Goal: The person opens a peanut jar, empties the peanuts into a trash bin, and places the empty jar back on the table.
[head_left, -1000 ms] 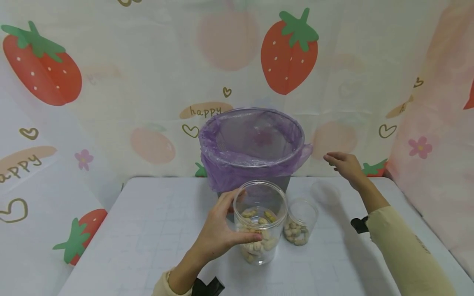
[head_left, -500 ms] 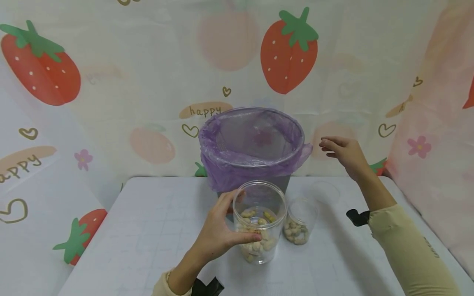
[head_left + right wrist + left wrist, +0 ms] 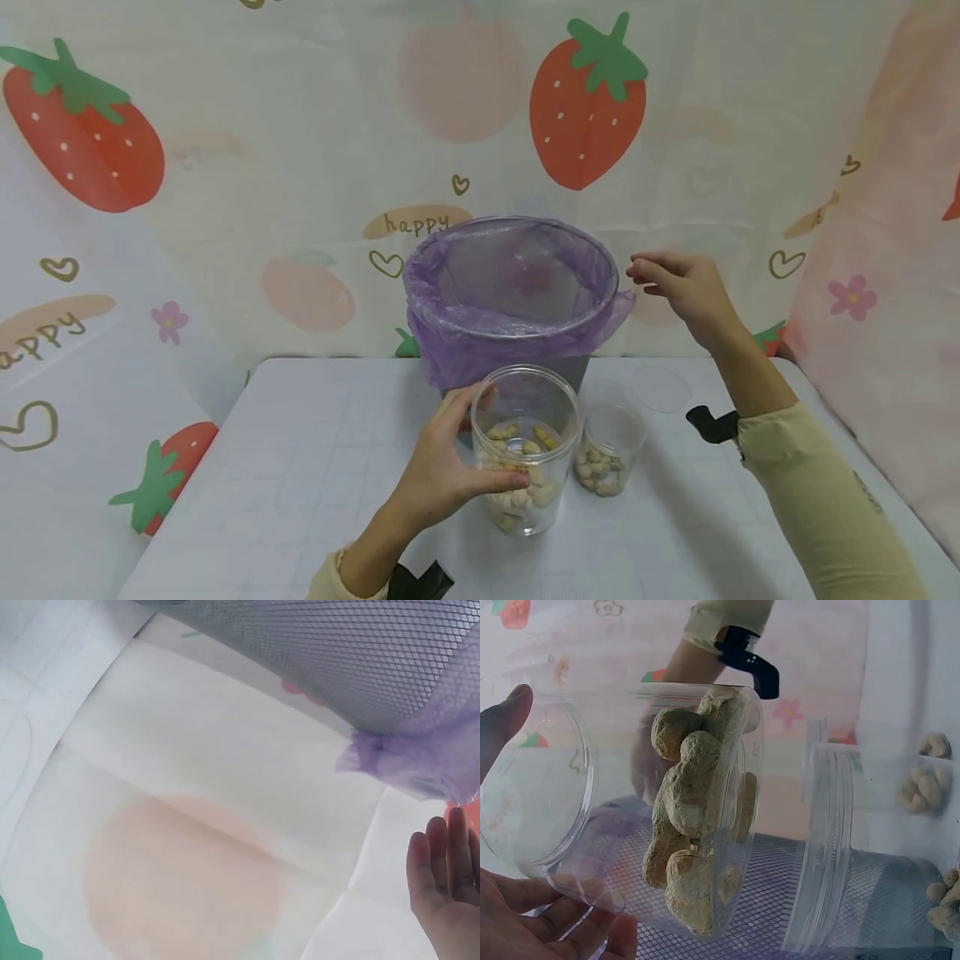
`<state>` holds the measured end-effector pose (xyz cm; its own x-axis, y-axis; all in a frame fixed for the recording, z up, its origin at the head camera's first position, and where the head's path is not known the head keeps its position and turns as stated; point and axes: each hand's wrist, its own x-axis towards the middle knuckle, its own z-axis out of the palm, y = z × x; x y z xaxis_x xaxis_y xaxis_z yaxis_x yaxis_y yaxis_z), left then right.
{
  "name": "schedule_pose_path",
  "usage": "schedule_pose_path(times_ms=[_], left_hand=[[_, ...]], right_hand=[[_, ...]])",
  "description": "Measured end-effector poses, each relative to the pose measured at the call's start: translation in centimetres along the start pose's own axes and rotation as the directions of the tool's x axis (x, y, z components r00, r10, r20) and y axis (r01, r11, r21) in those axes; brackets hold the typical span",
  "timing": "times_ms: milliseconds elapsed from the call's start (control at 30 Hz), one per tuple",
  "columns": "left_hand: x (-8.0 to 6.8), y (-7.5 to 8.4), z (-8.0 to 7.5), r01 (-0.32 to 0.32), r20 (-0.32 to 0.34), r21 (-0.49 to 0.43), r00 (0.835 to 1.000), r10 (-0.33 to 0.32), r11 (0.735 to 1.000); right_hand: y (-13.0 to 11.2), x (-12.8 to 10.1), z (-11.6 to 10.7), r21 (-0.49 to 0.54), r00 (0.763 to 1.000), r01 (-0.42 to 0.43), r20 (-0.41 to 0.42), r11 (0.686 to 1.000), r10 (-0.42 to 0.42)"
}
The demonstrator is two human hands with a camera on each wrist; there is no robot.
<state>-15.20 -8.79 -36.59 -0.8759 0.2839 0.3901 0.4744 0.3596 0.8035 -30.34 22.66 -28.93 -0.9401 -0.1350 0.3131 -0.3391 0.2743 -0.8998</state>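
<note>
My left hand grips the side of a large clear jar half full of peanuts, standing on the white table. In the left wrist view the same jar fills the frame, with my thumb and fingers curled around its wall. A smaller clear jar with peanuts stands just right of it. My right hand hovers in the air beside the right rim of a mesh bin lined with a purple bag, fingers relaxed and holding nothing. The right wrist view shows only its fingertips beside the bin's mesh.
A clear round lid lies flat on the table behind the small jar. The bin stands at the table's back edge against a strawberry-print backdrop that wraps both sides.
My right hand has risen from near the lid on the table and moved left, up to the bin's rim. My left hand and both jars have stayed put.
</note>
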Motion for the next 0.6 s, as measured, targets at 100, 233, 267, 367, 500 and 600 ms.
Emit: schedule_pose_path(times_ms=[100,233,267,367,500,600], left_hand=[[0.0,0.0,0.0,0.012,0.001,0.004,1.000,-0.012,1.000],[0.0,0.0,0.0,0.008,0.008,-0.008,1.000,-0.008,1.000],[0.0,0.0,0.0,0.006,0.010,-0.011,1.000,-0.006,1.000],[0.0,-0.1,0.0,0.000,0.017,-0.020,1.000,0.000,1.000],[0.0,-0.1,0.0,0.000,0.019,-0.020,1.000,0.001,1.000],[0.1,-0.2,0.1,-0.007,0.016,-0.016,1.000,0.007,1.000]], right_hand=[[-0.5,0.3,0.3,-0.054,0.999,-0.034,-0.001,0.998,0.034],[-0.8,0.6,1.1,-0.088,0.999,-0.043,0.009,0.995,0.044],[-0.8,0.6,1.3,-0.095,0.999,-0.046,0.007,0.994,0.047],[-0.9,0.7,1.7,-0.117,0.997,-0.071,-0.008,0.990,0.071],[-1.1,0.7,2.0,-0.173,0.990,-0.138,-0.037,0.975,0.134],[-1.3,0.7,2.0,-0.198,0.985,-0.172,-0.044,0.965,0.166]])
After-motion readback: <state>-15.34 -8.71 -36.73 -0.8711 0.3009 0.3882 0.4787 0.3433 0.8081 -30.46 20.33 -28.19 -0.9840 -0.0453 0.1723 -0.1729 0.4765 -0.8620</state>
